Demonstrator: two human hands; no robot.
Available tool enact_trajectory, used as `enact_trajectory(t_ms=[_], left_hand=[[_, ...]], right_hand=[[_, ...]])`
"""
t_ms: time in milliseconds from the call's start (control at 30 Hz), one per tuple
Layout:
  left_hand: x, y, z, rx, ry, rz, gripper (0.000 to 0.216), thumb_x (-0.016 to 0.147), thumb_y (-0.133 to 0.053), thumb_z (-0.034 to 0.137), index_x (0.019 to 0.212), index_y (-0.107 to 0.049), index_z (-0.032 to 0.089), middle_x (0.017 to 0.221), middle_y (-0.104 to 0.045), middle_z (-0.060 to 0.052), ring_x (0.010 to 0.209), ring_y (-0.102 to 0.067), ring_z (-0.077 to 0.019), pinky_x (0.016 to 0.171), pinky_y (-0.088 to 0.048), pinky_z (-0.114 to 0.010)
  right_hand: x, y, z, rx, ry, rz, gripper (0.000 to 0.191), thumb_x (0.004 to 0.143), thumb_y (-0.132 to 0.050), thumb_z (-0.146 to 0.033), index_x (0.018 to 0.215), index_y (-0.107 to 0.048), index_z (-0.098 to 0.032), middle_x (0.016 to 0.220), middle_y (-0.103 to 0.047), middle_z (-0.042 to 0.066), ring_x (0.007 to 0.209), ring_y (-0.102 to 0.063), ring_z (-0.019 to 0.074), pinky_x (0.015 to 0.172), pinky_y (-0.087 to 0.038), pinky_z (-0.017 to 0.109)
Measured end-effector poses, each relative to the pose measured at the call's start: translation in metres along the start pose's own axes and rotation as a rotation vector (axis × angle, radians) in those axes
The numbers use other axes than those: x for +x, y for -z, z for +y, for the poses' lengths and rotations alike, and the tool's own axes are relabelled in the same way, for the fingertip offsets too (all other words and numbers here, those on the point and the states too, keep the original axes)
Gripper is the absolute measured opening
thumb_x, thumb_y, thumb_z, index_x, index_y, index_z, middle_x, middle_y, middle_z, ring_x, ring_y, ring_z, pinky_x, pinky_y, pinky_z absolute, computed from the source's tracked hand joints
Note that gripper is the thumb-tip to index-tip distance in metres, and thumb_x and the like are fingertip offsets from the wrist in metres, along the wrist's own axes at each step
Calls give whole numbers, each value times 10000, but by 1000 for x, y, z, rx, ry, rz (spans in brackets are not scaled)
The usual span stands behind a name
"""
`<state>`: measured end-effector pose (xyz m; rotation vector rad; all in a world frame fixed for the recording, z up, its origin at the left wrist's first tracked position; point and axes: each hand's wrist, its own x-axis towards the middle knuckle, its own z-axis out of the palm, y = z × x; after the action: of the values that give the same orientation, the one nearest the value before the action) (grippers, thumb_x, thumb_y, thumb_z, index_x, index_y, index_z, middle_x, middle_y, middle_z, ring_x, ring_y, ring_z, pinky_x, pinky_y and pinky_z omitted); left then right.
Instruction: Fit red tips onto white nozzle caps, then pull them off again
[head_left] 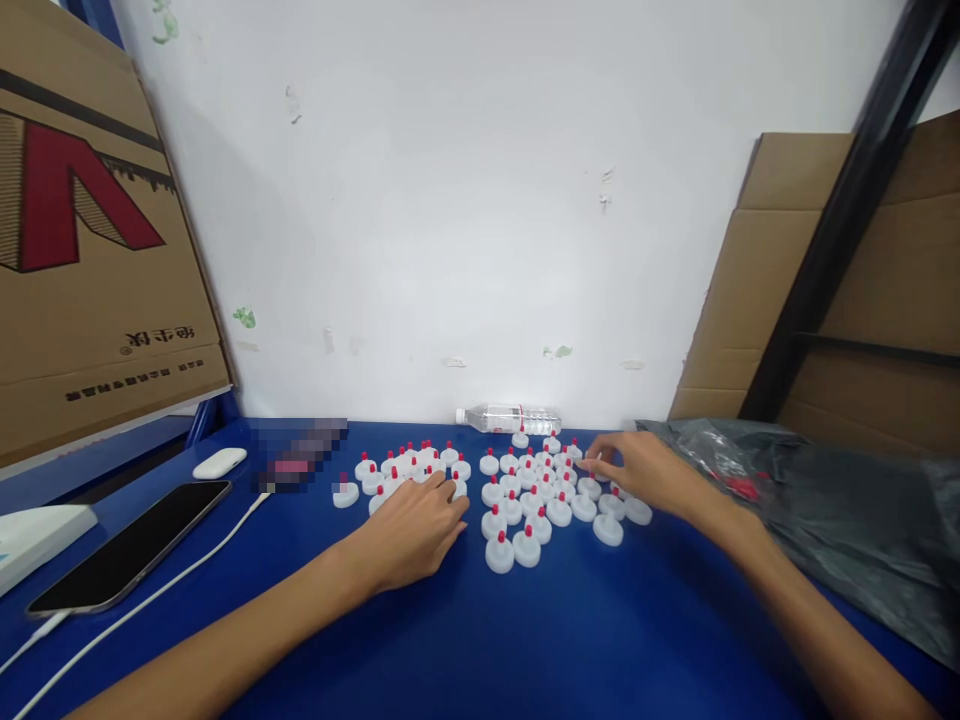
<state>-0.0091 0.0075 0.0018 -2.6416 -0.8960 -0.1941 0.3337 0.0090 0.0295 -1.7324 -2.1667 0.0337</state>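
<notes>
Several white round caps with red tips stand in two clusters on the blue table. My left hand rests palm down at the near edge of the left cluster, its fingers together and touching the caps there. My right hand reaches into the right cluster from the right, its fingers curled over the caps; whether it grips one is hidden.
A clear water bottle lies against the white wall. A black phone with a white cable, a white earbud case and a white box lie at the left. A grey plastic bag covers the right side. Cardboard boxes stand on both sides.
</notes>
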Motion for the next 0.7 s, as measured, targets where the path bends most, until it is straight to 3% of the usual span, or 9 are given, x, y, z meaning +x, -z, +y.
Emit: enact_trajectory(t_ms=[133,233,300,567,700], left_hand=[[1,0,2,23,-12,-16,95,965,-497,203,927,-580,176,918,-638,-91,865,-610,-253,623,-459,-312],[2,2,3,13,-4,-7,98,969,-476,205,940,-566,178,922,-639,-83,833,-614,-237,600,-449,-300],[2,3,3,-2,14,16,110,977,-454,197,948,-559,179,922,-635,-78,823,-618,-226,598,-445,-292],[1,5,8,-284,123,187,115,977,-453,219,993,-566,203,938,-655,-31,786,-635,-179,615,-432,-276],[0,2,10,-386,145,274,130,987,-445,205,1038,-564,215,999,-672,-20,781,-642,-161,639,-431,-272]], right_hand=[[-1,2,-6,108,11,-123,345,860,-618,-553,854,-751,-235,754,-731,28,667,-656,198,603,-426,279],[-3,-2,-9,173,43,-244,290,761,-724,-509,817,-750,-226,721,-722,22,662,-652,199,578,-422,270],[-4,-2,-11,186,97,-245,249,768,-715,-475,767,-742,-227,742,-727,25,689,-651,204,594,-429,274],[-4,7,-22,213,163,127,338,968,-476,-524,862,-603,-229,937,-735,61,779,-659,214,675,-488,309],[-3,-6,-31,200,131,248,301,994,-436,-508,945,-546,-233,825,-717,40,651,-641,191,590,-480,290]])
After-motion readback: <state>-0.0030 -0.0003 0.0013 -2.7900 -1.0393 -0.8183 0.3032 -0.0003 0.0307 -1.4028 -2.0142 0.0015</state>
